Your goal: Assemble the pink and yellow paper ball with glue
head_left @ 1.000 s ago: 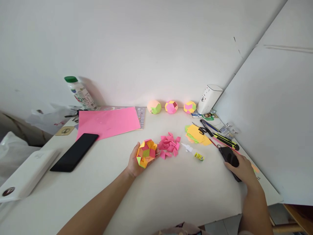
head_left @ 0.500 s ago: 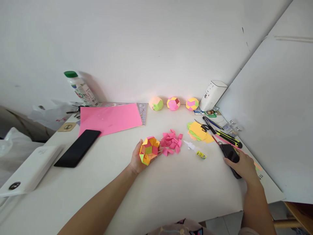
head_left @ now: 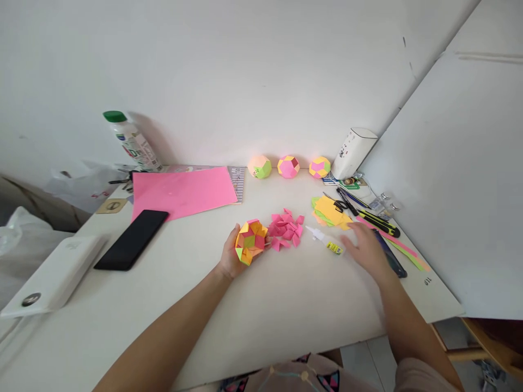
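Note:
My left hand (head_left: 231, 257) cups a partly built paper ball (head_left: 250, 241) of orange, pink and green folded pieces, resting on the white table (head_left: 286, 305). A heap of small pink folded pieces (head_left: 286, 228) lies just right of it. My right hand (head_left: 365, 246) hovers flat with its fingers stretched out, blurred by motion and holding nothing, just right of a small glue bottle (head_left: 327, 242). A dark phone (head_left: 390, 255) lies on the table beside that hand.
Three finished paper balls (head_left: 288, 166) line the wall. Orange and green paper squares (head_left: 330, 211), scissors (head_left: 338, 202), a utility knife (head_left: 378, 222), a white box (head_left: 352, 151), a pink sheet (head_left: 183, 190), a black phone (head_left: 133, 238), a bottle (head_left: 131, 140) and a white slab (head_left: 53, 275) surround them.
My right hand let go of the dark phone at the right edge and moved left toward the glue bottle. My left hand kept holding the paper ball.

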`<state>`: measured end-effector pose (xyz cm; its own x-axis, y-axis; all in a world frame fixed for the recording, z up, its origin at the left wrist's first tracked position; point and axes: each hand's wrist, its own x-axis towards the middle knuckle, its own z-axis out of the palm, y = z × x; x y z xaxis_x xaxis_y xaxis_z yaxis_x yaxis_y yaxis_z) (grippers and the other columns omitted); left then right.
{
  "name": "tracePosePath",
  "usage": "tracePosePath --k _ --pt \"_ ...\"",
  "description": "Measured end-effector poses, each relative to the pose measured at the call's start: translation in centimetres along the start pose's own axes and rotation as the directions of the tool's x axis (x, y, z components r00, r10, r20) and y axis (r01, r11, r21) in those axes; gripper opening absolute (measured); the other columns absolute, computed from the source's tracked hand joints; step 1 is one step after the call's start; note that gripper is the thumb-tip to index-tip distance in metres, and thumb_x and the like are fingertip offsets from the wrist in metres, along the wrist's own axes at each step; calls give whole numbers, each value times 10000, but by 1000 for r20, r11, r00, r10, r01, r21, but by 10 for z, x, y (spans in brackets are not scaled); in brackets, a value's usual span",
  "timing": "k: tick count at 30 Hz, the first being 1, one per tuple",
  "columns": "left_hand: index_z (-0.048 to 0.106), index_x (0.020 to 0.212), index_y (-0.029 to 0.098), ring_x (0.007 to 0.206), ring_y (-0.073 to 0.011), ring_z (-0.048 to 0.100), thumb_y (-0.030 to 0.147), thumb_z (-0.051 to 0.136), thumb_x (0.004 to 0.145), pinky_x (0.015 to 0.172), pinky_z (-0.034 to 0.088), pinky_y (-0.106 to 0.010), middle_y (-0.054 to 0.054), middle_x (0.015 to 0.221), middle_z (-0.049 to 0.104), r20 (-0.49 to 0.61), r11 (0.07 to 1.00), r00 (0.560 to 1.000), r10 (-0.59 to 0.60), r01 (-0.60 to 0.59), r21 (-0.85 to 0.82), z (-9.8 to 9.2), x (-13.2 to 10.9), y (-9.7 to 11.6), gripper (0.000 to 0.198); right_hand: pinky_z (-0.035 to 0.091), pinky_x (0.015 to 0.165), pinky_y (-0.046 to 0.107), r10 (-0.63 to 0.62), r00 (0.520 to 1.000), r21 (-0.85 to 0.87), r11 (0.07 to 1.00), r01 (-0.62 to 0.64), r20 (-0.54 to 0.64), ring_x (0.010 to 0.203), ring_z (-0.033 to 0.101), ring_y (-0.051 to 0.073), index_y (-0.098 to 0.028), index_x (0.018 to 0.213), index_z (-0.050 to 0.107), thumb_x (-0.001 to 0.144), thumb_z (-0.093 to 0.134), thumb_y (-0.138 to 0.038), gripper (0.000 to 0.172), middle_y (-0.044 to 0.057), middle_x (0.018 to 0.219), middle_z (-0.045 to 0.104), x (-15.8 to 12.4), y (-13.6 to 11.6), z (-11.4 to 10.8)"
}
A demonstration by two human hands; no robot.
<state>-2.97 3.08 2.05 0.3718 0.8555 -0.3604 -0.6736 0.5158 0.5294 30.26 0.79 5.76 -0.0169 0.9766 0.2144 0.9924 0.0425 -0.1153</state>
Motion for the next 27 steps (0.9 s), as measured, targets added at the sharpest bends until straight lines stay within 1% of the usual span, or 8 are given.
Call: tracePosePath --k 1,3,4,6,11,17,22,27 --pt "671 1030 92 939 -279 661 560 386 860 901 494 -408 -154 934 711 1 1000 1000 9 -9 5 0 0 0 573 431 874 379 -88 990 -22 996 92 114 1081 528 289 -162 1124 564 876 455 -386 351 153 1150 591 6 -19 3" --pt "668 1040 99 940 -277 660 551 379 865 900 498 -413 -148 928 712 6 1000 1000 23 -23 9 -1 0 -1 564 443 757 364 -114 963 -154 976 154 244 995 547 307 -118 1105 569 844 528 -360 358 177 1109 595 15 -50 14" --pt "668 1041 104 938 -277 660 548 383 865 897 500 -415 -144 925 713 6 1000 1000 26 -26 8 -1 0 -1 557 434 721 359 -105 963 -222 961 163 250 969 545 311 -94 1093 569 841 535 -327 344 193 1088 598 18 -61 20" --pt "668 1040 108 936 -277 660 544 397 861 890 505 -416 -141 921 713 5 1000 1000 26 -26 5 0 0 -1 544 407 681 343 -98 967 -248 956 157 236 920 538 293 -87 1037 584 877 472 -244 251 199 1031 606 19 -73 33" --pt "664 1046 106 925 -276 664 548 405 857 886 509 -417 -139 920 711 16 1000 999 28 -28 3 -1 -1 -2 546 366 712 348 -138 975 -241 954 178 174 950 501 284 -90 1073 559 919 380 -203 262 186 1047 582 12 -67 49" --pt "655 1074 102 955 -272 660 555 414 852 879 518 -385 -145 1008 703 4 999 1000 14 -14 -48 -4 -1 -4 558 346 725 343 -180 972 -213 954 210 153 960 500 274 -105 1118 545 934 390 -261 287 166 1062 585 15 -61 51" --pt "646 1102 111 980 -284 653 561 439 836 888 513 -400 -144 1023 702 -1 998 1000 8 -8 -56 -5 -1 -4 563 338 711 336 -188 972 -200 956 214 139 958 508 271 -117 1142 540 946 373 -306 320 155 1059 596 17 -57 53" --pt "653 1084 113 978 -283 651 556 445 833 895 506 -405 -134 999 705 11 999 1000 26 -26 -37 -5 -1 -4 550 338 673 323 -154 982 -186 967 173 112 947 533 268 -137 1150 553 952 354 -392 379 140 1024 628 18 -50 51"
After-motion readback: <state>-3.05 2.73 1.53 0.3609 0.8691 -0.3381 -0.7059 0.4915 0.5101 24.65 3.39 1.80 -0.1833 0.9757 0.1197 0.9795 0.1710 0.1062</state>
